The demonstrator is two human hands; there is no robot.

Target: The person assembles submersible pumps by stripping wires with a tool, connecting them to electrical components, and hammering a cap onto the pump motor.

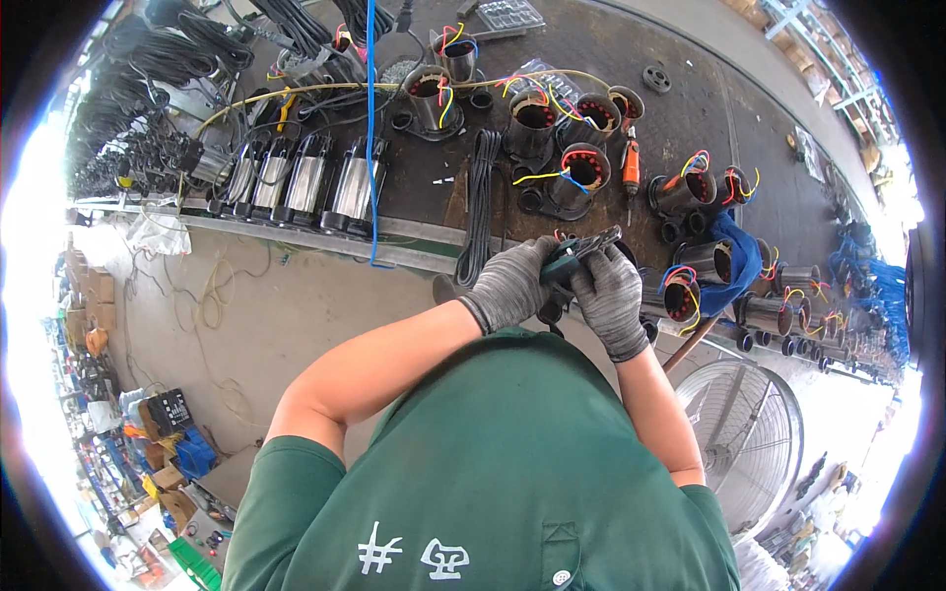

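Note:
In front of my chest, at the bench's near edge, both my hands wear grey work gloves. My left hand (pixel 510 284) is closed around a dark, green-black part (pixel 560 264) with a metallic grey piece on its upper right side; its exact kind is hard to make out. My right hand (pixel 611 300) grips the same part from the other side, fingers bent against the grey piece. A bit of red shows at its top. Just beyond stands an open metal motor housing (pixel 581 177) with red, yellow and blue wires. A coiled black cable (pixel 480 202) hangs over the edge to the left.
An orange-handled screwdriver (pixel 631 167) lies beyond my right hand. Finished-looking metal cylinders (pixel 353 187) line the left edge. A blue hose (pixel 371 128) hangs down there. More wired housings (pixel 684 187) and a blue cloth (pixel 734 261) sit right, above a caged fan (pixel 744 424).

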